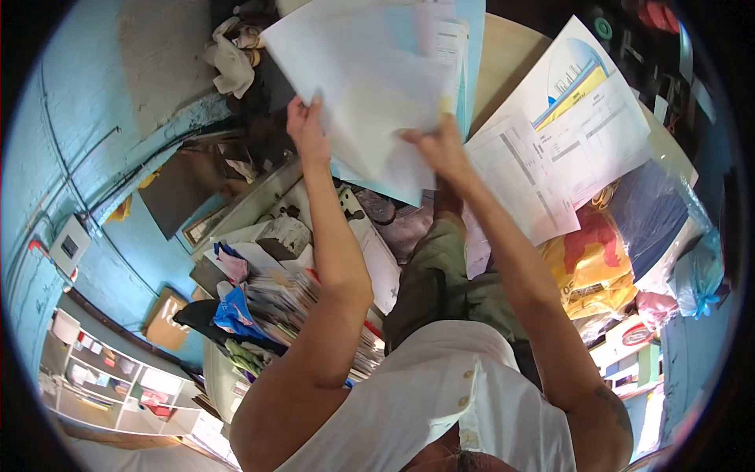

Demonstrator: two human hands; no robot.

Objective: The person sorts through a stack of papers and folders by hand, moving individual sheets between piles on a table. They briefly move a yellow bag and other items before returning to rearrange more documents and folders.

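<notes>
My left hand (308, 130) pinches the left edge of a white sheet of paper (370, 86), maybe more than one sheet, blurred by motion. On the right edge of the same paper, my right hand (442, 149) is closed, its thumb lying over the front. Light blue sheets (475, 55) lie behind the paper, and a printed form (451, 51) shows partly between them. To the right of my right hand, printed forms with tables (511, 173) overlap a larger sheet with a blue and yellow picture (578, 59).
Stacked papers (291, 307) and a blue plastic packet (240, 315) crowd the left side. A yellow plastic bag (590, 259) and a light blue bag (696, 275) lie at right. White shelves (110, 385) stand at lower left beside the blue wall (86, 149).
</notes>
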